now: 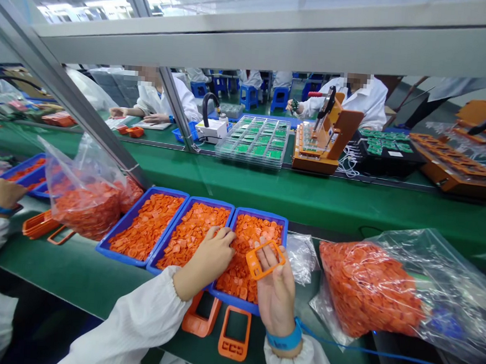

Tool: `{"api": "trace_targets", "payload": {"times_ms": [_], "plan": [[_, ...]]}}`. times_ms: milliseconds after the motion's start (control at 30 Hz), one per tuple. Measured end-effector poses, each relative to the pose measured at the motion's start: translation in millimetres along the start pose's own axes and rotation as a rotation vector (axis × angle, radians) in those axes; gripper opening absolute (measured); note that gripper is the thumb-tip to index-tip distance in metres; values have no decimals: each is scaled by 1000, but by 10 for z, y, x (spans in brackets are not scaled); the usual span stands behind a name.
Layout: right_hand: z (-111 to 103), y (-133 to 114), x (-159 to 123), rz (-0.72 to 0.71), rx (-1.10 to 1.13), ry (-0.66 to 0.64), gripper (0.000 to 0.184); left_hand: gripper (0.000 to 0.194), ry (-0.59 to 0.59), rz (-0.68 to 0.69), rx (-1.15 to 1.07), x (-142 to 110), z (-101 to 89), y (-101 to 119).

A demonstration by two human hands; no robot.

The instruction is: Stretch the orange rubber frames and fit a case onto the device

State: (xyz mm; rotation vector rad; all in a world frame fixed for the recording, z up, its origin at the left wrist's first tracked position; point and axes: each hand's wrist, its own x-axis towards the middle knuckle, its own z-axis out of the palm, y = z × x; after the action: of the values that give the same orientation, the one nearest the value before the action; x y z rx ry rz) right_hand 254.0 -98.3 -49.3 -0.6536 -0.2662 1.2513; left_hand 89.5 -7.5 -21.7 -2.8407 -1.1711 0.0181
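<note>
In my right hand point(278, 298) is an orange plastic frame point(254, 266) with a large rectangular window and small button holes, tilted towards me, its window in front of my fingers. My left hand point(210, 257) reaches over the border of the middle blue tray point(212, 202) and the right blue tray point(261, 212). Its fingers curl down at the small orange pieces point(236, 284); the fingertips are partly hidden, so I cannot see what they pinch. Two more orange frames, one point(197, 326) partly under my left forearm and another point(234, 343), lie on the green bench before the trays.
A third blue tray point(169, 191) and a plastic bag of orange pieces point(85, 207) stand left. Another full bag point(369, 285) lies right, near a blue cord point(356, 349). A co-worker's hand point(1, 194) shows far left. Behind are a clear compartment box point(251, 152) and an orange fixture point(318, 148).
</note>
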Motion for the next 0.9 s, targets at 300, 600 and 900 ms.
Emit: {"api": "trace_targets", "payload": {"times_ms": [300,600,900], "plan": [[-24,35,17,3,17,39,59,19,-38,54,79,-54,-49,52],[-21,53,19,21,22,32,58,17,6,92,103,16,84,53],[-49,68,20,44,40,2,60,12,5,202,14,-140,-124,-201]]}}
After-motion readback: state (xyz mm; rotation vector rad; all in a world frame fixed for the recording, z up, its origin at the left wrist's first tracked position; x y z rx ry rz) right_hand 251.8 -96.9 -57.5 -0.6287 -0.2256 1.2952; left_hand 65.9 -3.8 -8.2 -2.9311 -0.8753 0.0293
